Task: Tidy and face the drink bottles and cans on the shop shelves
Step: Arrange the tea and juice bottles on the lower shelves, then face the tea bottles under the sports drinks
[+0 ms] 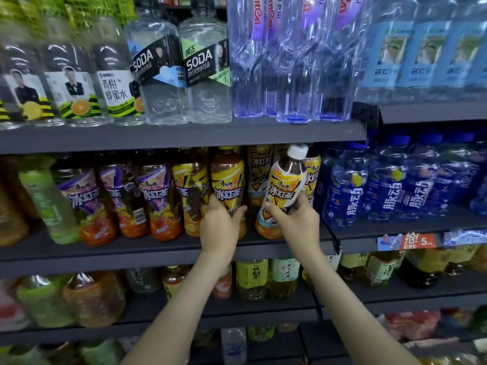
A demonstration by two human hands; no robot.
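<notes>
On the middle shelf my left hand grips the lower part of an upright yellow-label iced tea bottle. My right hand holds a white-capped iced tea bottle, tilted with its cap leaning right, its base near the shelf. More yellow iced tea bottles stand behind them. Purple-label iced tea bottles line up to the left.
Blue water bottles stand right of my hands. Soda bottles and clear water bottles fill the shelf above. A green bottle stands at far left. Lower shelves hold green tea bottles. A price tag hangs on the shelf edge.
</notes>
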